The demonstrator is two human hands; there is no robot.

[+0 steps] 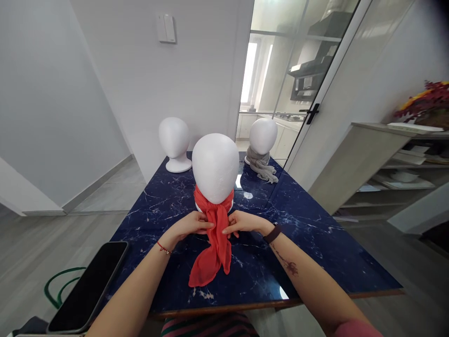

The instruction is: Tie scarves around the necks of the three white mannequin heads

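Observation:
A white foam mannequin head (215, 166) stands upright in the middle of the table, with a red scarf (218, 238) wrapped round its neck. The scarf's two tails hang forward and lie on the tabletop, pointing towards me. My left hand (194, 223) pinches the scarf's left edge just below the neck. On the other side, my right hand (242, 222) pinches the right edge at about the same height, thumb in front. Both hands' far fingers are partly hidden behind the cloth.
Behind to the left stands a bare white foam head (174, 140). A second one (263, 135) at back right wears a grey scarf (261, 166). The blue marble-patterned table (298, 243) meets a wall and glass door (277, 56). A phone (89, 285) is at lower left, shelves (396, 173) right.

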